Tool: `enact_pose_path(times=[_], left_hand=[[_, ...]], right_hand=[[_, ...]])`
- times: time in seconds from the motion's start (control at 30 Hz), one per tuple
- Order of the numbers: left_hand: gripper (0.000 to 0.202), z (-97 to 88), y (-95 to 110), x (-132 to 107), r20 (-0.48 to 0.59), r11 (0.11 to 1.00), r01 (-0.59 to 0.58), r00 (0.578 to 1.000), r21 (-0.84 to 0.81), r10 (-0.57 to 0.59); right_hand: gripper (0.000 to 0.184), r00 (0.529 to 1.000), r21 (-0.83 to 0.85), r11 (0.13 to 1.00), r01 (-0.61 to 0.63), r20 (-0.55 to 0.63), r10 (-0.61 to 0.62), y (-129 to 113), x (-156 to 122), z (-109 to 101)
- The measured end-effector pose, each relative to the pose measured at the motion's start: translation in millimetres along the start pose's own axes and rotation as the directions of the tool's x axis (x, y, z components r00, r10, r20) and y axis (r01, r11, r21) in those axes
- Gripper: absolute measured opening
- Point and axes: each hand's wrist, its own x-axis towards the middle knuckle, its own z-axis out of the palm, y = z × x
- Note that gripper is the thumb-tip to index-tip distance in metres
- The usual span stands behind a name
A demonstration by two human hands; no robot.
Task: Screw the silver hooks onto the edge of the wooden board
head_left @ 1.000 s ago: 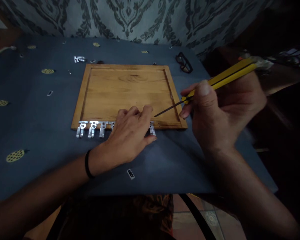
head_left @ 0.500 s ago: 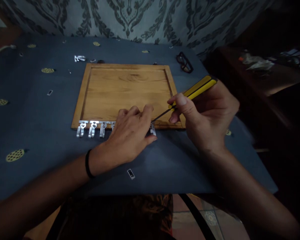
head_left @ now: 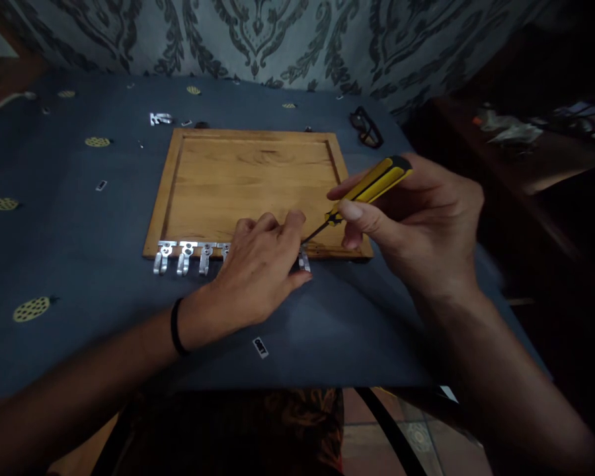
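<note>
A wooden board (head_left: 258, 178) with a raised frame lies flat on the table. Along its near edge runs a row of silver metal hooks (head_left: 186, 258). My left hand (head_left: 260, 271) rests on that edge, fingers bent over the board, thumb and index finger closed about the rightmost metal hook (head_left: 304, 260). It covers part of the row. In my right hand (head_left: 426, 225) is a screwdriver (head_left: 371, 185) with a yellow and black handle, held between thumb and fingers. Its shaft slants down to the left, the tip at that hook beside my left index finger. Any screw there is hidden.
The table has a blue patterned cloth (head_left: 79, 251). Beyond the board lie a loose metal hook (head_left: 161, 119) at the left and dark-framed glasses (head_left: 365, 127) at the right. A side table (head_left: 555, 158) with a clear plastic bag (head_left: 513, 129) stands to the right.
My right hand has turned the screwdriver handle, and its grip has shifted, with the handle's end lower and further left. My left hand stays in place on the hook.
</note>
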Motion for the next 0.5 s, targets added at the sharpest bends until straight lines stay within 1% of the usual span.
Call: enact_pose_path(times=[0.1, 0.13, 0.2, 0.27, 0.3, 0.37, 0.5], left_hand=[[0.054, 0.4, 0, 1, 0.007, 1.000, 0.006, 1.000, 0.000, -0.006], [0.055, 0.4, 0, 1, 0.010, 1.000, 0.008, 1.000, -0.006, -0.008], [0.057, 0.3, 0, 1, 0.014, 1.000, 0.009, 1.000, -0.022, -0.009], [0.056, 0.2, -1, 0, 0.016, 0.999, 0.006, 1.000, -0.036, -0.005], [0.055, 0.0, -1, 0, 0.015, 0.999, 0.002, 1.000, -0.041, -0.001], [0.054, -0.4, -1, -1, 0.014, 0.999, -0.004, 1.000, -0.044, 0.004], [0.056, -1.9, 2, 0, 0.036, 1.000, 0.009, 0.999, -0.026, -0.008]], right_hand=[[0.024, 0.995, 0.009, 1.000, -0.021, -0.095, 0.021, -1, 2, 10], [0.024, 0.988, 0.010, 1.000, 0.003, -0.154, -0.001, -1, 2, 12], [0.021, 0.958, 0.016, 0.997, 0.076, -0.280, -0.068, 1, 2, 14], [0.016, 0.931, 0.024, 0.992, 0.125, -0.348, -0.109, 4, 1, 12], [0.014, 0.930, 0.025, 0.992, 0.124, -0.352, -0.107, 5, 0, 11], [0.012, 0.942, 0.026, 0.994, 0.108, -0.322, -0.094, 7, -3, 7], [0.012, 0.960, 0.032, 0.998, 0.061, -0.276, -0.049, 10, -8, 4]])
